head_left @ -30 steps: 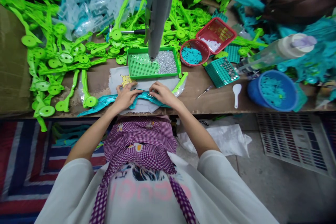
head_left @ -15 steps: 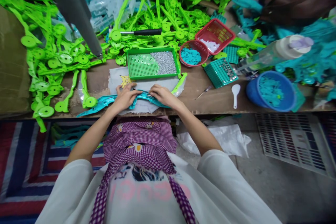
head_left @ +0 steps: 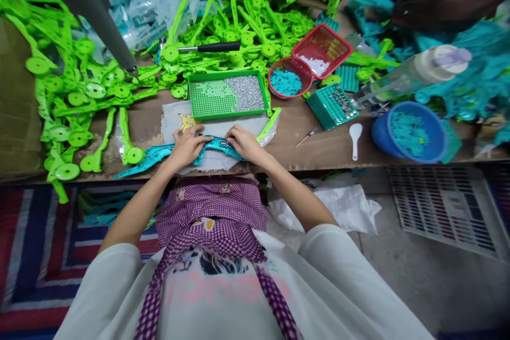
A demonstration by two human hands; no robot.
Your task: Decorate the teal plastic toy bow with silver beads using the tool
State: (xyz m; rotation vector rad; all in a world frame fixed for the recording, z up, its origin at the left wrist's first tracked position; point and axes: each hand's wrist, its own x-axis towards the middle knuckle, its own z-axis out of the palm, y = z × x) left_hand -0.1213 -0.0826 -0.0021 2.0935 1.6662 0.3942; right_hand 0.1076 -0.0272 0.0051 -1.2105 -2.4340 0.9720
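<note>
A long, curved teal plastic part (head_left: pixel 149 160) lies across a grey cloth (head_left: pixel 169 117) with a yellow cartoon print, near the table's front edge. My left hand (head_left: pixel 186 147) rests over its middle, fingers closed on it. At the right portion, my right hand (head_left: pixel 244 142) has its fingers bent down onto the same part; the fingertips are partly hidden. A small silvery piece (head_left: pixel 223 143) shows in the part between my hands. Just behind them stands a green perforated tray (head_left: pixel 211 116) holding many small metal pieces, probably screws.
Lime-green plastic parts (head_left: pixel 79 96) heap along the back and left. A black-handled screwdriver (head_left: pixel 219 47) lies on them. Red baskets (head_left: pixel 289 94), a teal rack (head_left: pixel 329 111), a white spoon (head_left: pixel 355 141), a blue bowl (head_left: pixel 382 141) and a bottle (head_left: pixel 422 71) stand right. A grey pole (head_left: pixel 103 21) hangs upper left.
My right hand has shifted slightly to the right along the teal part, baring more of the silvery piece. The left hand stays on the part. The whole view has moved a little.
</note>
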